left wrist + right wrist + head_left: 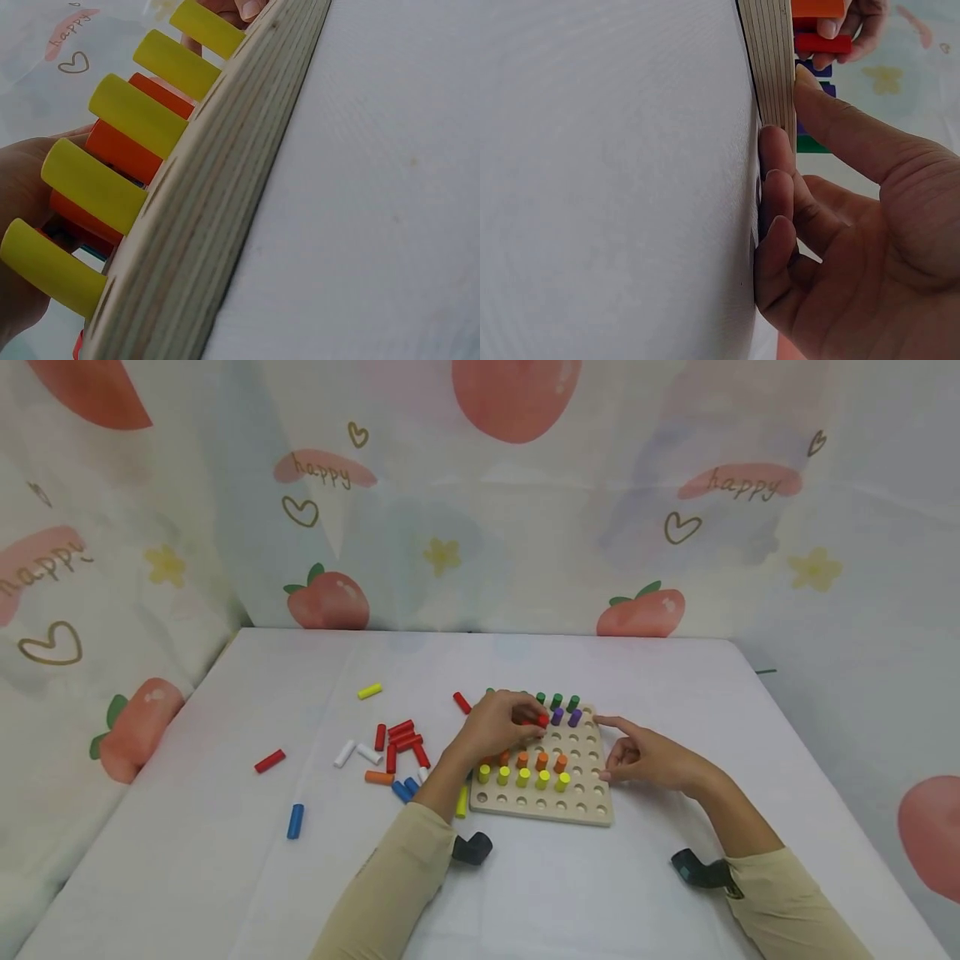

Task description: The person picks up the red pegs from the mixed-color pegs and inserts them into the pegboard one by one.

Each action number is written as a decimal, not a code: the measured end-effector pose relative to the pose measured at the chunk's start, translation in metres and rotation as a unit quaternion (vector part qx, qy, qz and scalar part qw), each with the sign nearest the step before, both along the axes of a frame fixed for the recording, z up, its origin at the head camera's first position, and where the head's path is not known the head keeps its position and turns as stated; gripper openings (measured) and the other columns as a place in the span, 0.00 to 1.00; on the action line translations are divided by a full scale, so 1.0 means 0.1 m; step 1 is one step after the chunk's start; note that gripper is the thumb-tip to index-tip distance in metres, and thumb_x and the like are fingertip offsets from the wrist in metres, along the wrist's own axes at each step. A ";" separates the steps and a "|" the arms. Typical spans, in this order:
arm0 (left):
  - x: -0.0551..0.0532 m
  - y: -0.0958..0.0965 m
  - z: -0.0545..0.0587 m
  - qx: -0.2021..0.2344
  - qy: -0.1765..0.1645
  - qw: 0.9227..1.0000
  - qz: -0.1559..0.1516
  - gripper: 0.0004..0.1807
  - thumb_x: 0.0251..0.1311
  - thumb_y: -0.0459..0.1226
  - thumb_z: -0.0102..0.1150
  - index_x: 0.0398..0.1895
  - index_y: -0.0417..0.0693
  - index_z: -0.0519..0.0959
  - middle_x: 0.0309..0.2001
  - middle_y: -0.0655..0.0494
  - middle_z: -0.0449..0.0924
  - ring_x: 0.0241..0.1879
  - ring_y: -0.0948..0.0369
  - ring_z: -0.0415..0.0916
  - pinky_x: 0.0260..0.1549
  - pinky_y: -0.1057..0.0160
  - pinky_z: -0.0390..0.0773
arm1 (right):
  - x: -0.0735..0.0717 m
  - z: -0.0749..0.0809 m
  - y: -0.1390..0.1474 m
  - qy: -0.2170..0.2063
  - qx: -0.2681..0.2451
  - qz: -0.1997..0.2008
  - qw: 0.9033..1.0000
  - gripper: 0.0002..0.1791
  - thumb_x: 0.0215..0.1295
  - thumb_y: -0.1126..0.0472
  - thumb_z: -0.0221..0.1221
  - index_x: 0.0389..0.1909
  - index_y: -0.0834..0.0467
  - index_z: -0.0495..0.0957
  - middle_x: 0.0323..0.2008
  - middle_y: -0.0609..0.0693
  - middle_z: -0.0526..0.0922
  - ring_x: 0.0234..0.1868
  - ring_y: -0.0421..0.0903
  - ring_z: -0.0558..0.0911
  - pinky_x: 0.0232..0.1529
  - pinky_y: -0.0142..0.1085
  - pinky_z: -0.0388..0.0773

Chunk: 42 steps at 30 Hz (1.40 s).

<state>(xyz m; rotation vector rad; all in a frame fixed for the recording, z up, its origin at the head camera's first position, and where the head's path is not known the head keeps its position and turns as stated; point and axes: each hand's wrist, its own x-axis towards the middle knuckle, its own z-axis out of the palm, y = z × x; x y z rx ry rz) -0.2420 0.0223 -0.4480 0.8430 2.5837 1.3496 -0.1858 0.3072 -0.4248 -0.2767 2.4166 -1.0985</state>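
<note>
My left hand reaches over the wooden pegboard and pinches a red peg between thumb and fingers. In the right wrist view that red peg is held close over the board, beside the purple row. My right hand grips the board's right edge, thumb on top and curled fingers against the side. Upright in the board are yellow pegs, orange pegs, purple pegs and green pegs. The left hand hides part of the board's left side.
Left of the board lie several loose red pegs, white pegs, blue pegs and an orange peg. One yellow peg lies farther back, another yellow peg by the board's left edge. A patterned curtain hangs behind the table.
</note>
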 end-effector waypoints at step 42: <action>0.03 0.02 0.01 -0.032 0.003 0.999 0.019 0.10 0.62 0.42 0.75 0.46 0.57 0.89 0.36 0.73 0.82 0.39 0.69 0.78 0.48 0.65 0.77 | 0.01 -0.02 0.03 0.005 -0.002 -0.001 1.000 0.51 0.63 0.59 0.73 0.81 0.58 0.53 0.35 0.52 0.80 0.36 0.51 0.75 0.38 0.39 0.73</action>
